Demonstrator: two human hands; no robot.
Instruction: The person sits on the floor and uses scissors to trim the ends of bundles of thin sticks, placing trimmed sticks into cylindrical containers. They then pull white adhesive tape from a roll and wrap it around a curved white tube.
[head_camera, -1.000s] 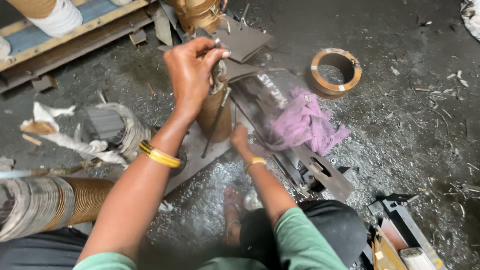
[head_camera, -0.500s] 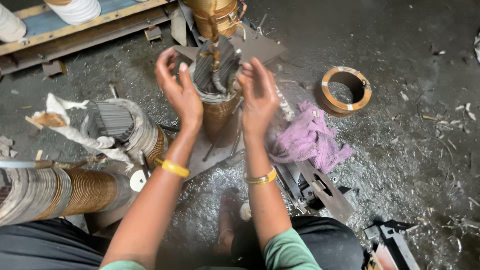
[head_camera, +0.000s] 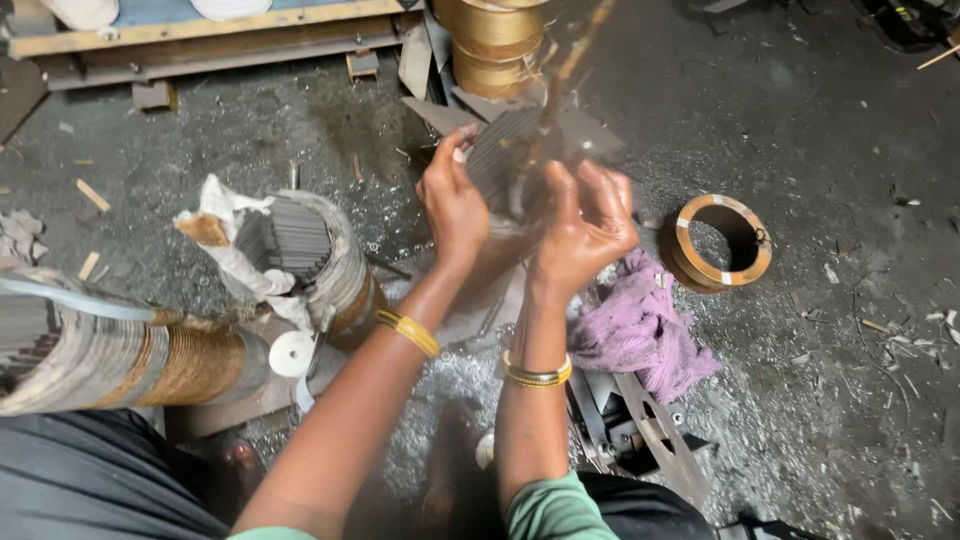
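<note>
**Two hands around a stack of metal strips on the workshop floor**

The person sits low on the grimy floor (head_camera: 820, 180), both arms reaching forward. The left hand (head_camera: 452, 200) is curled against the left side of a bundle of thin grey metal strips (head_camera: 500, 150), thumb up and fingertips touching the edge of the stack. The right hand (head_camera: 585, 225) is on the other side of the bundle, fingers bent and spread; it is blurred, so I cannot tell whether it truly grips the strips or only cups them. The bundle stands tilted out of a brown coil (head_camera: 500, 265) that is mostly hidden behind the two hands, near the middle of the floor. Each wrist carries yellow bangles.

Just right of the right hand lies a crumpled purple rag (head_camera: 645, 335), and beyond it a brown ring (head_camera: 722, 242) lies flat, apart from the rag. Left of the left arm stands a second coil (head_camera: 315, 255) packed with grey strips and wrapped in torn white cloth. A bigger wound coil (head_camera: 110, 355) lies on its side at the left edge. At the far edge a stack of yellowish spools (head_camera: 495, 40) stands beside a wooden pallet (head_camera: 200, 35). Metal shavings lie scattered across the floor.
</note>
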